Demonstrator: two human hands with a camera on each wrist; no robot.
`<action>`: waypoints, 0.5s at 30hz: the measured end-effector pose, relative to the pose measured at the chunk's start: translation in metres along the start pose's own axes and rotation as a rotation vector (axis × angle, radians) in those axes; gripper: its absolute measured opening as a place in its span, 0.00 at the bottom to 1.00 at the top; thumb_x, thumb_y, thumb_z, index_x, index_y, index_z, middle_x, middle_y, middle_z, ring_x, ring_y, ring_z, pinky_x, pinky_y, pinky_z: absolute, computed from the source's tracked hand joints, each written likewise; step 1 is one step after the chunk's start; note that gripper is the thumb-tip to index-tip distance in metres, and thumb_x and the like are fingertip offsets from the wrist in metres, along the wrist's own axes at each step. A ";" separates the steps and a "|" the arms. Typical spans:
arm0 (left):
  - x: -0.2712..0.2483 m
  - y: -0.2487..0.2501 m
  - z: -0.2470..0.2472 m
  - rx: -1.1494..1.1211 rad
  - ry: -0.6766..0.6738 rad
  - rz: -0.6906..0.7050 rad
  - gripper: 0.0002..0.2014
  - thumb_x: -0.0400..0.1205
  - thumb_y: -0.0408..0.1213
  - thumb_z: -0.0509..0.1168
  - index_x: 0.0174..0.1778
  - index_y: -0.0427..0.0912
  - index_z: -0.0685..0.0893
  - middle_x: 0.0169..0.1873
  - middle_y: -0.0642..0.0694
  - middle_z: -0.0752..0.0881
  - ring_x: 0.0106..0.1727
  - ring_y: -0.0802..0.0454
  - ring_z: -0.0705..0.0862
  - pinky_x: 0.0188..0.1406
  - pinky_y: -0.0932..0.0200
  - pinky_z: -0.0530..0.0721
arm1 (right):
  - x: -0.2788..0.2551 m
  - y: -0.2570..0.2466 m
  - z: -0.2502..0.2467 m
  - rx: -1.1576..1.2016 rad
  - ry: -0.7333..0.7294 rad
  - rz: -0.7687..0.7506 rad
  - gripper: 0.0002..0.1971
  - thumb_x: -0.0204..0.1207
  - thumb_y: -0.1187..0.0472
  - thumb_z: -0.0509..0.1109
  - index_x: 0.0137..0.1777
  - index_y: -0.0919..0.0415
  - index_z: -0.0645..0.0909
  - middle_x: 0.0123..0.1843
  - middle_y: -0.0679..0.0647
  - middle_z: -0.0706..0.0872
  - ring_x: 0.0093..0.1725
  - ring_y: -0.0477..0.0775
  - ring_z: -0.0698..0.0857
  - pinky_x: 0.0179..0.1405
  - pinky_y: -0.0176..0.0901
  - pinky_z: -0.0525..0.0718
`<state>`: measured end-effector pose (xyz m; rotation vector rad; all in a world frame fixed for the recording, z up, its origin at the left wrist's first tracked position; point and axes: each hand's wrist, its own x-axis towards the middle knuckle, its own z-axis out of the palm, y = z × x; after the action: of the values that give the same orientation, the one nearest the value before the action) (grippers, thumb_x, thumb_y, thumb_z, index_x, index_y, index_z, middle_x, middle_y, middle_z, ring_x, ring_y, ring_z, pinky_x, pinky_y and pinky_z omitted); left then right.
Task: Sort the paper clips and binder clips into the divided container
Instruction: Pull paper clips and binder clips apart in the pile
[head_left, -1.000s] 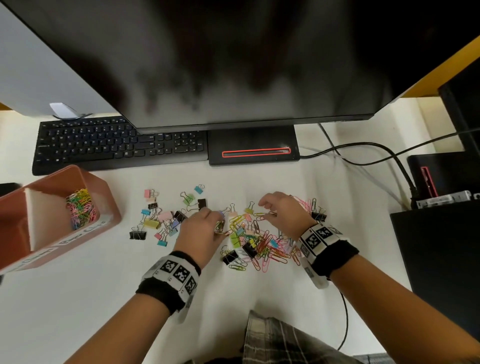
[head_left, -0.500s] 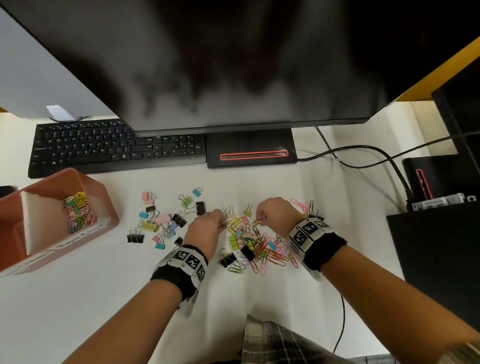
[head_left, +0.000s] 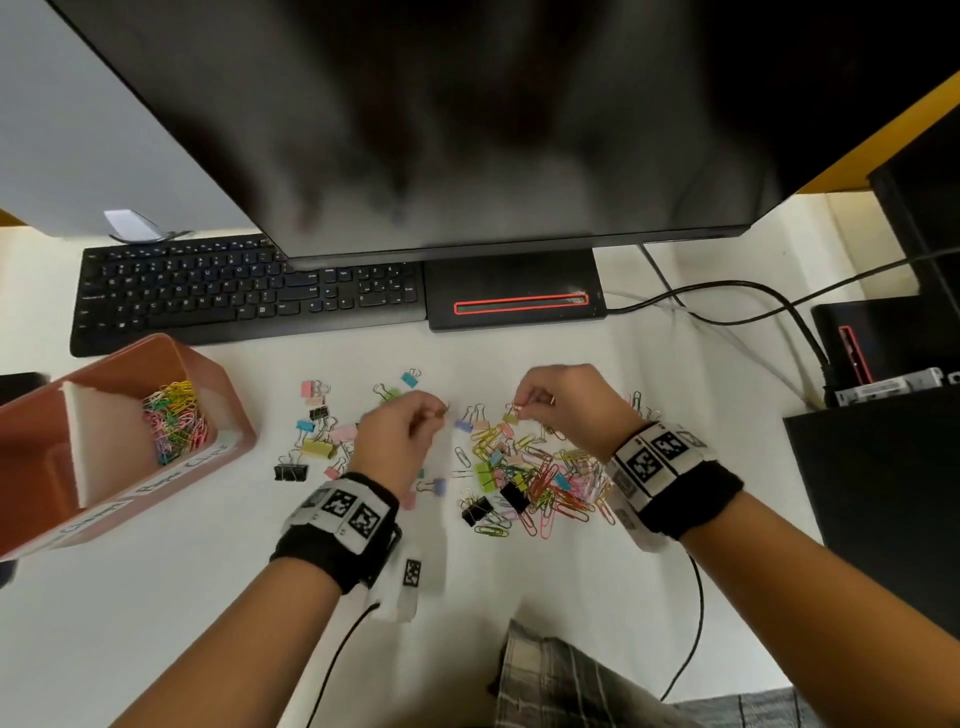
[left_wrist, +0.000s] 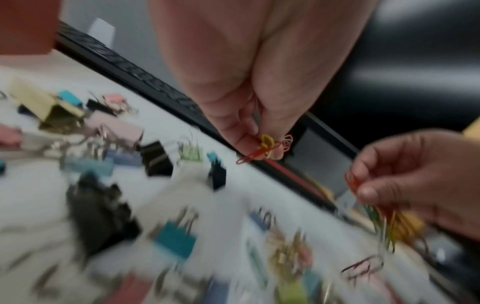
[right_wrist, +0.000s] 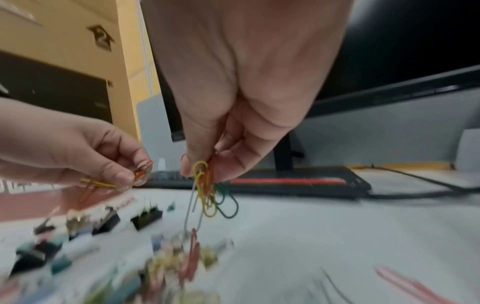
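A mixed heap of coloured paper clips (head_left: 540, 483) and binder clips lies on the white desk. More binder clips (head_left: 318, 447) lie scattered to its left. My left hand (head_left: 410, 431) is raised above the desk and pinches a few paper clips (left_wrist: 270, 147), red and yellow among them. My right hand (head_left: 566, 400) hovers over the heap and pinches a dangling bunch of paper clips (right_wrist: 210, 191), yellow, green and grey. The brown divided container (head_left: 218, 384) stands at the left, with paper clips (head_left: 174, 421) in its right compartment.
A black keyboard (head_left: 244, 291) and a monitor base (head_left: 514, 291) lie behind the clips, under a large monitor (head_left: 441, 130). Black cables (head_left: 727, 301) run to the right toward dark boxes (head_left: 883, 467). A black binder clip (head_left: 475, 512) sits at the heap's front.
Both hands have lifted off the heap with paper clips pinched in their fingers. The left hand has drawn away to the left of the right hand.
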<state>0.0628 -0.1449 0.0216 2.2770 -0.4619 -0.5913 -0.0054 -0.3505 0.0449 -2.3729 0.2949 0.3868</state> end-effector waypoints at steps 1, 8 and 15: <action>-0.002 0.000 -0.014 -0.046 0.036 -0.015 0.07 0.78 0.32 0.66 0.49 0.46 0.84 0.41 0.54 0.86 0.36 0.65 0.81 0.34 0.78 0.76 | 0.000 -0.010 -0.002 0.026 0.038 -0.014 0.05 0.73 0.62 0.73 0.47 0.61 0.86 0.40 0.50 0.86 0.39 0.46 0.83 0.43 0.36 0.81; -0.031 -0.039 -0.149 -0.190 0.295 -0.093 0.05 0.75 0.29 0.69 0.43 0.43 0.83 0.36 0.49 0.86 0.35 0.55 0.83 0.35 0.71 0.82 | 0.034 -0.140 0.022 0.190 0.140 -0.248 0.03 0.69 0.61 0.76 0.42 0.56 0.86 0.35 0.43 0.83 0.35 0.43 0.82 0.39 0.29 0.77; -0.032 -0.112 -0.225 -0.213 0.468 -0.282 0.04 0.74 0.29 0.70 0.43 0.40 0.85 0.39 0.46 0.87 0.40 0.53 0.84 0.40 0.71 0.81 | 0.105 -0.282 0.098 0.331 0.101 -0.357 0.04 0.69 0.65 0.75 0.42 0.57 0.86 0.36 0.46 0.85 0.35 0.35 0.80 0.42 0.20 0.77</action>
<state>0.1737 0.0720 0.0907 2.1921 0.1457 -0.2111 0.1614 -0.0906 0.1108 -2.0657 -0.0229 0.0432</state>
